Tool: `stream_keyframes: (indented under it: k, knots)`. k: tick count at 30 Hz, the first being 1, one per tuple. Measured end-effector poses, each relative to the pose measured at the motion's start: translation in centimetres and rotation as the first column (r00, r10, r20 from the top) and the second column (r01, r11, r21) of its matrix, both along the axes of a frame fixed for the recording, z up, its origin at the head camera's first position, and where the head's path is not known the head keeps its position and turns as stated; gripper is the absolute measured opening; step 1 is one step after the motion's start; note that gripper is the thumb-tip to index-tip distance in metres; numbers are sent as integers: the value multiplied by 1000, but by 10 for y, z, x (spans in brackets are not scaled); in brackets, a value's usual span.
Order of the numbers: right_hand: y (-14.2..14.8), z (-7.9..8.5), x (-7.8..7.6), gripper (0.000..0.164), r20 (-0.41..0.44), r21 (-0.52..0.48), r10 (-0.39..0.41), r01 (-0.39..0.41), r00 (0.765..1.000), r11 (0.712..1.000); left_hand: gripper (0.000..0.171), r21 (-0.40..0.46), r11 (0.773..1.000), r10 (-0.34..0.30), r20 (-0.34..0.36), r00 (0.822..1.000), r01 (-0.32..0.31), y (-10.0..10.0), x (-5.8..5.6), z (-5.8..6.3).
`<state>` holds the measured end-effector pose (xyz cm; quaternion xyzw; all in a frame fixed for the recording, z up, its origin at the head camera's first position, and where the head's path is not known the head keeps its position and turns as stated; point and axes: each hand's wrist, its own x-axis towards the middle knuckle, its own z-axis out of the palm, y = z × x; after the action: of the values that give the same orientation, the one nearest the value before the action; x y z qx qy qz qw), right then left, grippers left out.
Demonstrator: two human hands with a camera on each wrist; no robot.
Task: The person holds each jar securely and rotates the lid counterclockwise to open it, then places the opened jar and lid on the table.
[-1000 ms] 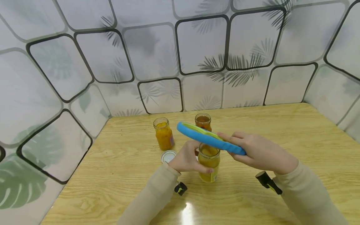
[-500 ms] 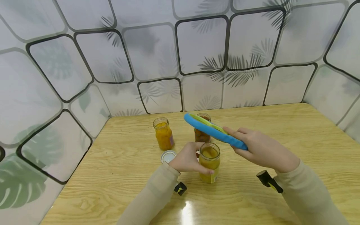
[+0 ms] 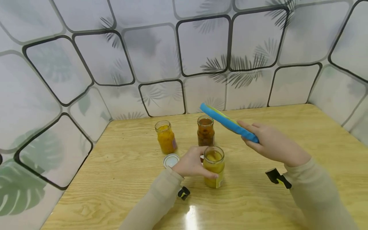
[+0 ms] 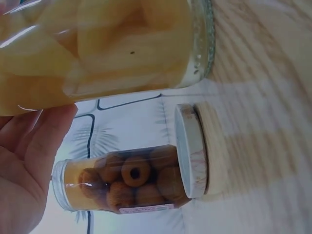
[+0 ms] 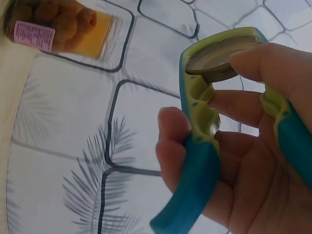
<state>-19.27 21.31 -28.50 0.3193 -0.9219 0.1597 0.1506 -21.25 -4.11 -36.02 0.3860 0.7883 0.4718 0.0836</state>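
Note:
My left hand [image 3: 194,163] grips an uncapped glass jar of yellow fruit [image 3: 214,169] round its side; the jar stands upright on the table. In the left wrist view, that jar [image 4: 112,48] fills the top. My right hand [image 3: 267,142] holds a blue and green jar opener [image 3: 227,123], raised in the air right of the jars. The right wrist view shows a metal lid [image 5: 219,58] inside the opener's head, with the thumb against it. My curled fingers [image 5: 173,131] wrap one opener arm.
An uncapped jar of orange fruit [image 3: 166,139] stands at back left, a lid [image 3: 171,160] lying before it. Behind the gripped jar stands an uncapped jar of brown fruit [image 3: 205,131]. Another lid [image 4: 191,151] lies before the brown jar. A patterned wall [image 3: 161,95] borders the table.
My right hand has lifted the jar opener up and to the right, away from the mouth of the yellow fruit jar. My left hand stays on that jar.

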Motion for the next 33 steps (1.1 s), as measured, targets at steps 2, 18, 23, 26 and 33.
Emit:
stream_keyframes:
  k: [2,18,23,26,33]
  knots:
    - [6,2,-2,50,0,-9,-22,22,1000,1000,58,-2,1000,2,-4,1000,-2,0,0,1]
    - [44,13,-7,40,49,-80,-149,153,988,985,62,-186,966,158,-116,981,-178,39,0,14]
    - [49,14,-6,44,67,-67,-190,194,979,979,59,-218,951,196,-128,972,-220,68,-18,17]
    - [50,16,-5,46,71,-60,-202,206,977,977,57,-188,949,243,-79,967,-254,84,-31,17]
    - [53,18,-4,49,61,-55,-224,228,973,972,49,-136,917,379,-5,925,-376,113,-56,13]
